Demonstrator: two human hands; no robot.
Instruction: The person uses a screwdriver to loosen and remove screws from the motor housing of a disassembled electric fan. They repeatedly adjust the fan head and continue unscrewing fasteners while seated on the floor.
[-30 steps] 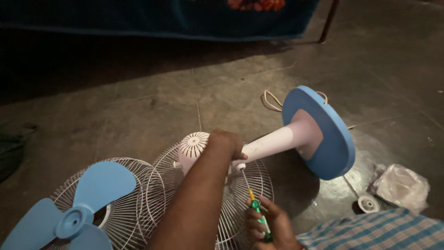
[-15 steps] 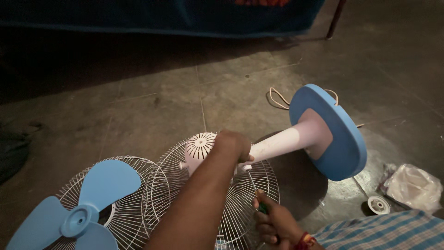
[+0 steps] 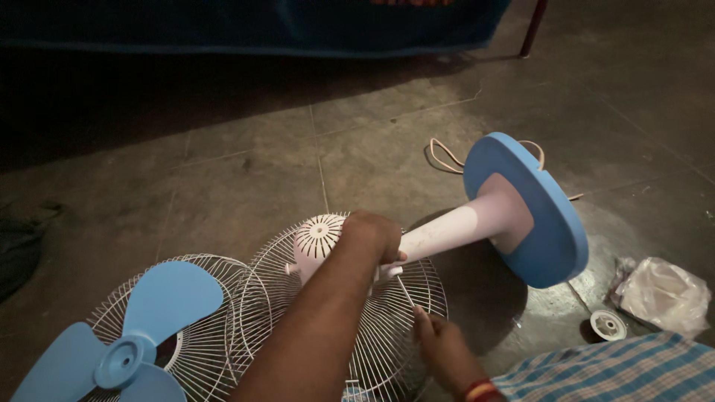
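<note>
Head view: left hand (image 3: 372, 234) clamped on fan motor housing (image 3: 319, 242), forearm hiding rear grille (image 3: 402, 327); right hand (image 3: 439, 344) pinching screwdriver shaft (image 3: 406, 292); detached blue blade (image 3: 126, 335) beside

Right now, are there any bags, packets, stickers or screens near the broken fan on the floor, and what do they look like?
Crumpled clear plastic bag: on the grey floor at the far right, beside the round blue fan base; shiny, whitish, bunched up, contents hidden.
Small white round plastic cap: just left of that bag; no package, only a loose part.
Labels, signs, screens: none to be seen.
</note>
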